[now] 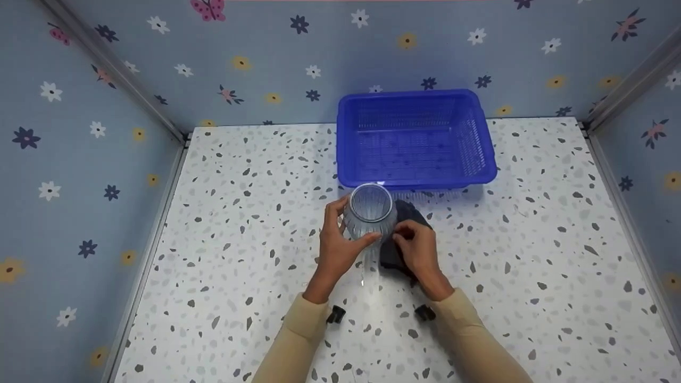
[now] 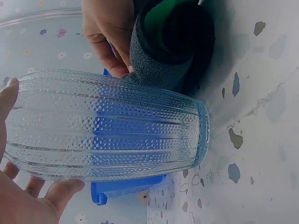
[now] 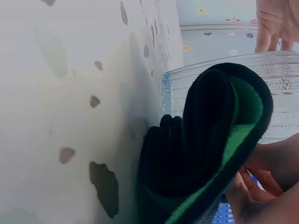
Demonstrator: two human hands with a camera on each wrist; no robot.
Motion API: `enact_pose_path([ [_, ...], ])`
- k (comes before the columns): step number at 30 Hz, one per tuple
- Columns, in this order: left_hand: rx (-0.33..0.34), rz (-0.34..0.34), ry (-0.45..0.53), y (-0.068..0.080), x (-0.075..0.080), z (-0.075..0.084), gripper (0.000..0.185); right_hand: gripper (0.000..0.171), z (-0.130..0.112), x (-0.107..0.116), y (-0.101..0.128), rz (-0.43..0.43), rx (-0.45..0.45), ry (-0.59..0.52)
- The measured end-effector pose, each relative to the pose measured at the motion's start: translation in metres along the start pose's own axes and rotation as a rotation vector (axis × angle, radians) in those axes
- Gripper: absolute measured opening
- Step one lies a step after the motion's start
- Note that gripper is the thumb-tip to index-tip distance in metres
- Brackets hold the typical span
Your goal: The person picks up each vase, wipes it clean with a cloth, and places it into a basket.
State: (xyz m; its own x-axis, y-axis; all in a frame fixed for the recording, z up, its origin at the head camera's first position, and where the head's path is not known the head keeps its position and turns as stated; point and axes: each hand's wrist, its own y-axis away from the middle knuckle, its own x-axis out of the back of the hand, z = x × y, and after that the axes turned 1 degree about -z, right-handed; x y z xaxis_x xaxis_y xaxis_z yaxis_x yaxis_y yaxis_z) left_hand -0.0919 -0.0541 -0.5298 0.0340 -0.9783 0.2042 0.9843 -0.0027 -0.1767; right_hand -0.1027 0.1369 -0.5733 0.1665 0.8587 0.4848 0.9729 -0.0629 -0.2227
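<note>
Standing mid-counter before the basket (image 1: 415, 139), the glass (image 1: 368, 215) was gripped by the left hand (image 1: 336, 246); the right hand (image 1: 420, 250) pinched a cloth (image 1: 396, 255) beside it.

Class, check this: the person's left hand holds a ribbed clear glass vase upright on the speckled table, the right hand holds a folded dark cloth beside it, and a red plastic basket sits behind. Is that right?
One detail is wrong: the plastic basket is blue, not red, as the head view shows. The rest stands: the left hand holds the ribbed clear glass vase upright on the speckled table, and the right hand holds the folded dark cloth beside it.
</note>
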Motion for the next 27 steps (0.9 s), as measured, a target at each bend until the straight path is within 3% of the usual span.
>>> enact_pose_path([
  [8, 0.019, 0.016, 0.011, 0.001, -0.002, 0.0, 0.093, 0.01, -0.016, 0.013, 0.0, -0.023, -0.044, -0.037],
  [16, 0.015, 0.022, 0.012, 0.001, -0.001, 0.001, 0.094, 0.012, -0.053, 0.037, -0.008, 0.014, 0.054, -0.067],
  [27, -0.039, 0.029, -0.009, 0.001, -0.002, 0.0, 0.09, 0.011, -0.09, 0.05, -0.02, 0.012, 0.104, -0.042],
])
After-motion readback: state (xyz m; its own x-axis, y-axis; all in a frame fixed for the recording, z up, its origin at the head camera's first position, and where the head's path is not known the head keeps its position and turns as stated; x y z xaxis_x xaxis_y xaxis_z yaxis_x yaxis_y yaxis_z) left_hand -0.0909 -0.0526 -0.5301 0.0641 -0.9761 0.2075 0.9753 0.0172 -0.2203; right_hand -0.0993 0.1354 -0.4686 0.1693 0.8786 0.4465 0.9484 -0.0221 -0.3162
